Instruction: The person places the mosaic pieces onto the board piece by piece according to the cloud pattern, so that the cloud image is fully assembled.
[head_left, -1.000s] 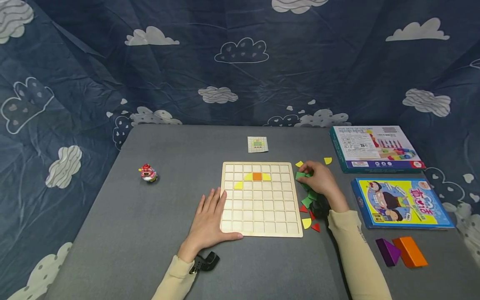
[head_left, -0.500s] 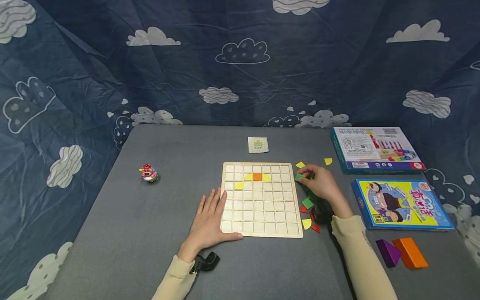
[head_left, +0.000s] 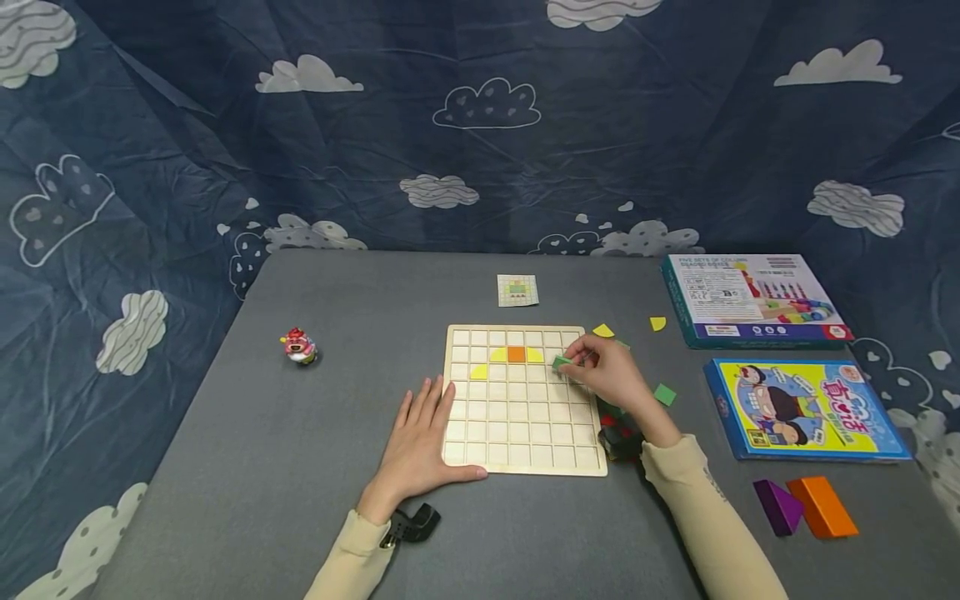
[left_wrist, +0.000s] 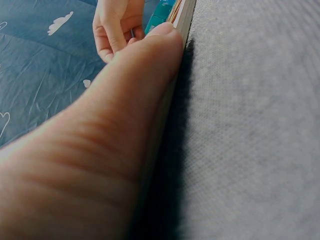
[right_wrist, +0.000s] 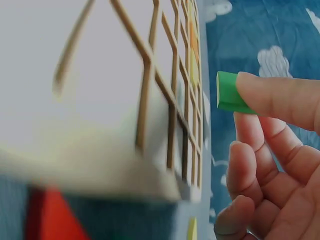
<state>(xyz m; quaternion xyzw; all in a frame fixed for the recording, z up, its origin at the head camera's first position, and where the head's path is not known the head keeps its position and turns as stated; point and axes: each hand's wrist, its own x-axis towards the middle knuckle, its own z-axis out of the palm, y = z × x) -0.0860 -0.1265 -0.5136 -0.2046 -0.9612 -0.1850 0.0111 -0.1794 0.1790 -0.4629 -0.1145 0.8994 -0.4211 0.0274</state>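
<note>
Near side: the left hand [head_left: 416,442], fingers straight and spread, rests against the left edge of the gridded board [head_left: 528,412]. The right hand [head_left: 611,375] pinches 1 green tile [right_wrist: 227,92] between thumb and fingers; I see it raised over the board's right part. In the far half, 3 yellow tiles [head_left: 478,372] and 1 orange tile [head_left: 516,355] occupy cells. Beyond the board lies 1 picture card [head_left: 517,290].

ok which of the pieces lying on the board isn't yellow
The orange square, in the board's second row from the far edge, flanked by yellow pieces; the other three lying there are all yellow.
</note>
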